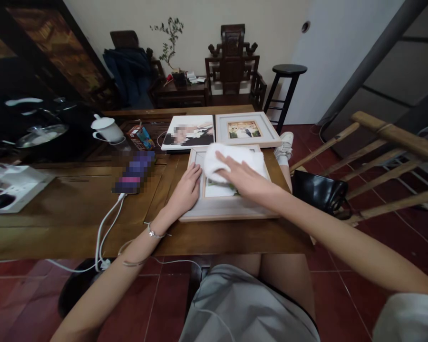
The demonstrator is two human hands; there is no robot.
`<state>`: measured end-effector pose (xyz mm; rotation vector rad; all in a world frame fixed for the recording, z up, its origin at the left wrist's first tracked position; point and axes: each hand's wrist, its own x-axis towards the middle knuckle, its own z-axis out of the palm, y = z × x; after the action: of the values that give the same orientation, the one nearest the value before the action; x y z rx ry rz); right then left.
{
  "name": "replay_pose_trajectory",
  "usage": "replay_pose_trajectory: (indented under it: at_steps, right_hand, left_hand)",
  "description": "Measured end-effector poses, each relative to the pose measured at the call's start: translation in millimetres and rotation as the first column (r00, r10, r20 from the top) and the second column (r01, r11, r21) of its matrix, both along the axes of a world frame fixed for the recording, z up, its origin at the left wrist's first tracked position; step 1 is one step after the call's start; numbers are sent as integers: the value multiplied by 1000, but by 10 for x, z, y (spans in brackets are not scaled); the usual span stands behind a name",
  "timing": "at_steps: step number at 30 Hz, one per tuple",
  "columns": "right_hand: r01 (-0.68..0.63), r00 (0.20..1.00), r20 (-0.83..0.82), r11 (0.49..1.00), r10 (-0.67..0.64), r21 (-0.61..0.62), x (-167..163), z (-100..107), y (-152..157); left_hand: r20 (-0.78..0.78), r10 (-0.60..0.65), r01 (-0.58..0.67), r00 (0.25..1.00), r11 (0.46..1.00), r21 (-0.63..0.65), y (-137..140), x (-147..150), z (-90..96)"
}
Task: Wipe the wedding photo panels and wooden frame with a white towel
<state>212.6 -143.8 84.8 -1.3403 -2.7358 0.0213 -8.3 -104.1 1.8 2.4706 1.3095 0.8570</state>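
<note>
A picture frame (228,210) with a pale wood rim and a grey mat lies flat near the table's front edge. My left hand (188,187) rests along its left side, fingers stretched out on the border. Over the glass, my right hand (240,176) presses a folded white cloth (251,161), its fingers spread on top of it. The cloth hides most of the picture underneath. Just behind stand two more pictures, lying flat: a similar frame (274,135) at the right and a frameless photo panel (207,123) at the left.
On the wooden table (74,232), a phone (135,173) lies with a white cable (99,237) hanging over the front edge. Further left are a lidded white cup (109,129), a small carton (141,137) and a white power strip (28,185). A wooden chair (388,161) stands right.
</note>
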Motion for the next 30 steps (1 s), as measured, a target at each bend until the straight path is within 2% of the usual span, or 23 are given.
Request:
replay_pose_trajectory:
  at_steps: [3,4,8,12,15,19,23,26,30]
  right_hand:
    - [92,996,-11,974,-91,208,-76,17,369]
    - [99,995,1,966,-102,239,-130,-10,462]
    - [99,988,99,983,-115,154,-402,-207,593]
    - [96,984,144,993,-106,75,-553,-279,349]
    - [43,978,205,998,-34,-38,-497,-153,14]
    - [-125,973,185,988,141,-92,-316,64,-462]
    - [-190,967,141,968,214,-166,-246,118,-762]
    - [-161,976,127,977,179,-137,-264,62,-767]
    - [-88,986,140,995,93,-43,-280,-67,-442]
  left_hand:
    - [18,28,-28,999,1000,0,-10,10,17]
    - [33,36,-36,999,999,-2,-16,10,29]
    - [119,69,-68,990,998,-15,-42,6,81]
    - [185,94,-81,978,994,-76,-60,2,88]
    - [207,72,-52,976,993,-102,-63,9,73]
    - [147,79,-67,986,994,-82,-56,30,69]
    - [65,53,-50,996,997,-61,-33,35,57]
    - [48,24,-22,999,999,-39,-13,24,35]
    - [33,9,-8,999,1000,-18,0,8,13]
